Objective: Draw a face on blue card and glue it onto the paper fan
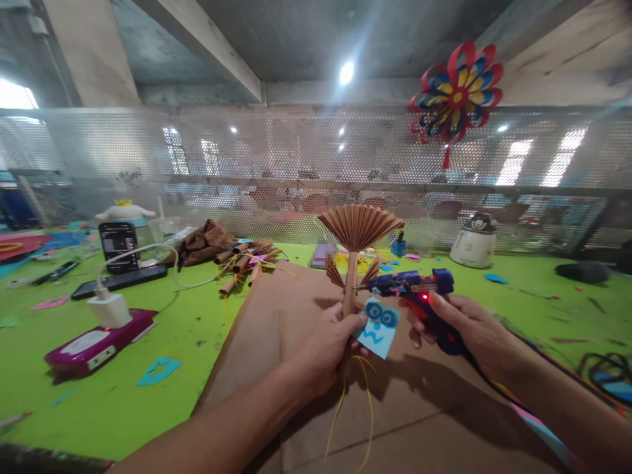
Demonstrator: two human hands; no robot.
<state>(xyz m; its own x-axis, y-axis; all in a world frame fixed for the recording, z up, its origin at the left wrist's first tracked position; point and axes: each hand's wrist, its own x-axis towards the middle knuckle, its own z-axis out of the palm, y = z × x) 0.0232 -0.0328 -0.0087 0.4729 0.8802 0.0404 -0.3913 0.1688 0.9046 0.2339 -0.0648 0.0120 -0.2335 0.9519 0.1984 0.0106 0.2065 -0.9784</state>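
Note:
My left hand [326, 345] grips the rolled brown stem of a paper craft [356, 230] topped by a pleated brown fan, with small paper leaves at the sides. Against the stem hangs a light blue paper face tag [378, 326], and yellow strings [368, 401] trail below. My right hand [467, 326] holds a blue glue gun [412, 284] with a red light lit. Its nozzle points left and touches the stem just under the fan. Both hands are over a brown cardboard sheet [276, 329].
On the green table [187, 329]: a purple power strip with a white charger [99, 339], phones [118, 247], a pile of rolled brown paper tubes [244, 260], paper scraps, a white cooker-like pot [474, 242]. A perforated metal screen stands behind, with a red-blue-yellow paper pinwheel [457, 92] hanging.

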